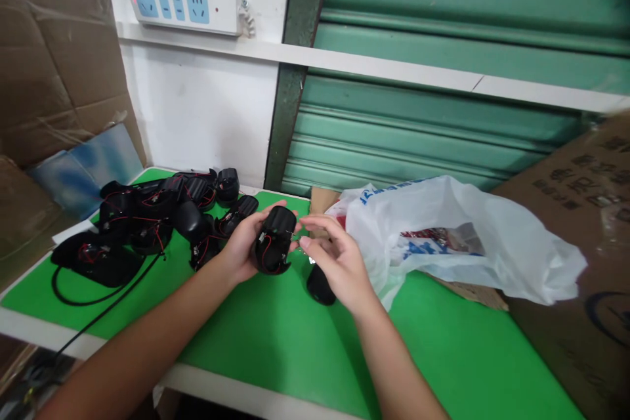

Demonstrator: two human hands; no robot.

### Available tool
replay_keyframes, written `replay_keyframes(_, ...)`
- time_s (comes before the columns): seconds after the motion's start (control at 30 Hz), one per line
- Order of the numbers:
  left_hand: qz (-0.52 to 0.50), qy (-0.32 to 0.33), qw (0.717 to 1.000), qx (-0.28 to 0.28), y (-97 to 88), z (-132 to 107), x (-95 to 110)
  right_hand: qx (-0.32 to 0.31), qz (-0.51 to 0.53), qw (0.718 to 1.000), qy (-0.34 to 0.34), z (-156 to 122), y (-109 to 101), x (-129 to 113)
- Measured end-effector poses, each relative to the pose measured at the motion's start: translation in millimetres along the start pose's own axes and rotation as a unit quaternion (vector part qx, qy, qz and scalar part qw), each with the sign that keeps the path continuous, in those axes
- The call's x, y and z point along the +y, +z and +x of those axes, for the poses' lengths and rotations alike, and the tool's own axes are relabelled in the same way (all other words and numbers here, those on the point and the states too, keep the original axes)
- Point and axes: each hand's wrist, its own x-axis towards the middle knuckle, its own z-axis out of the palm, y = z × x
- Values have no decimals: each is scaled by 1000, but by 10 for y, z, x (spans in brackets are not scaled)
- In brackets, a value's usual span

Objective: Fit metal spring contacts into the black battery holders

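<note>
My left hand (245,246) is closed around a black plastic housing (275,236), its open side towards me, with a thin red wire and small metal springs showing inside. At the housing's right edge, my right hand (339,252) has its thumb and fingertips drawn together. Small shiny metal bits show by those fingertips, but what they pinch is too small to name. Partly hidden under my right hand, a black rounded part (321,285) lies on the green table top (275,341).
Several similar black housings (147,207) with red wires are heaped on the left, beside a black cable (105,312). A white plastic bag (443,230) lies on the right. Cardboard boxes (54,46) flank the table. A power strip (182,5) hangs on the wall.
</note>
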Motion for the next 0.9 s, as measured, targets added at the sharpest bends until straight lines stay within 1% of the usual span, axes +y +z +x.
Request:
replay_keyframes(0.1,45,72,996,1,-7,11,-46,15,-55,998,-32,-8,33,-19)
replay_keyframes(0.17,72,112,991,-5,-27,25,-81,16,-74,996,-35,-13,66,-18)
replay_keyframes(0.27,106,146,984,-5,-64,52,-127,17,-86,996,-23,-16,115,-6)
replay_keyframes(0.37,131,162,978,8,-83,73,-161,20,-72,997,-9,-13,137,3)
replay_keyframes(0.47,158,167,973,31,-75,81,-184,26,-13,999,24,-4,130,2)
replay_keyframes(0.57,194,179,964,44,-69,78,-202,25,82,994,74,7,130,-2)
replay_keyframes(0.63,219,201,954,49,-77,77,-212,19,147,983,104,10,153,-5)
replay_keyframes(0.73,268,249,929,59,-106,85,-224,29,235,962,138,0,217,-12)
replay_keyframes(0.8,300,276,911,64,-128,95,-232,42,274,948,155,-11,260,-21)
replay_keyframes(0.9,334,298,892,61,-149,108,-246,56,314,932,174,-22,293,-41)
